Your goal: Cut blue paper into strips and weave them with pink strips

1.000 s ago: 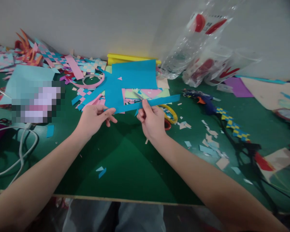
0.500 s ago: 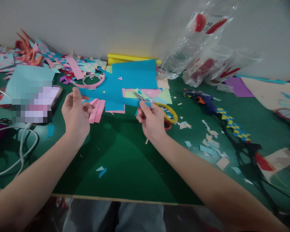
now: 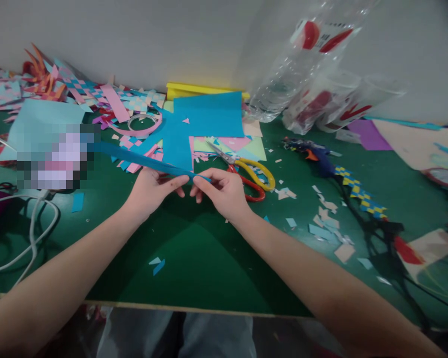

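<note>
A long blue paper strip [image 3: 145, 160] slants across the middle, its far end reaching left toward the blurred phone. Near the strip's right end, my left hand [image 3: 152, 191] pinches it between thumb and fingers. My right hand [image 3: 224, 191] grips the same end close beside, thumb on top, with the two hands almost touching. Just beyond my right hand, scissors [image 3: 242, 166] with one yellow and one red handle lie partly open on the table. Behind the strip are blue paper sheets [image 3: 209, 114], pink strips [image 3: 136, 161] and a roll of tape [image 3: 142, 122].
The phone [image 3: 59, 161] with a white cable [image 3: 33, 223] lies at the left. Paper scraps [image 3: 328, 219] litter the green table [image 3: 209, 258]. A plastic bottle [image 3: 291, 64] and cups [image 3: 358, 102] stand by the wall. A woven paper piece [image 3: 358, 191] lies right.
My left hand has moved right and toward me, meeting my right hand at the strip's right end. The strip's left end now swings free. My right hand has shifted slightly left and down.
</note>
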Available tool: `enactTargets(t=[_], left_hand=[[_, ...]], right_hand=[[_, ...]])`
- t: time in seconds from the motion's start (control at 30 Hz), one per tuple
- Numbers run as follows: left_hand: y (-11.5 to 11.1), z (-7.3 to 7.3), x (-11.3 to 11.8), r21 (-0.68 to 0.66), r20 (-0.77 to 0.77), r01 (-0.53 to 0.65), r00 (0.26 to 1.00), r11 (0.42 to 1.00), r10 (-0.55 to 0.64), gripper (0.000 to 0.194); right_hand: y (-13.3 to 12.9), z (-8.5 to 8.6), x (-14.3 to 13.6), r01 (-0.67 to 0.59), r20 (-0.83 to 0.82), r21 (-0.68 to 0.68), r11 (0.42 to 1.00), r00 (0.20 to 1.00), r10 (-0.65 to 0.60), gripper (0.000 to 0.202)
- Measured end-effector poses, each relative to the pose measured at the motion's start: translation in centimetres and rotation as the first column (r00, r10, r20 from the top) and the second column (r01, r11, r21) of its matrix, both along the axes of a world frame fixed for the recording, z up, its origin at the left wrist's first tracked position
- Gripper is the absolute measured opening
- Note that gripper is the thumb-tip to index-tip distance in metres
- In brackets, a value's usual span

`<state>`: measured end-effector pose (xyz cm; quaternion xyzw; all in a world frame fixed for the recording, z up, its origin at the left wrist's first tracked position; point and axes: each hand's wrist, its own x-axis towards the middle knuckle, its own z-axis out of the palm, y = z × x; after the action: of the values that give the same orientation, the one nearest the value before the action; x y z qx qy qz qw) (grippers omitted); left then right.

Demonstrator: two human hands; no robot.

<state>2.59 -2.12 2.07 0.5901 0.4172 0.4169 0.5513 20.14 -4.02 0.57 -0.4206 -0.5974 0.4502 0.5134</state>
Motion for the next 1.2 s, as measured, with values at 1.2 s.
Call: enactTargets(t=[1.2], left_hand=[[0.4,0.3,-0.4,-0.143,0.033,-0.158,0.986,0.977,0.164,0.021]], right_hand=[[1.3,-1.4,9.9,0.464,0.813,0.093,0.881,0.475,-0.336,0.036]])
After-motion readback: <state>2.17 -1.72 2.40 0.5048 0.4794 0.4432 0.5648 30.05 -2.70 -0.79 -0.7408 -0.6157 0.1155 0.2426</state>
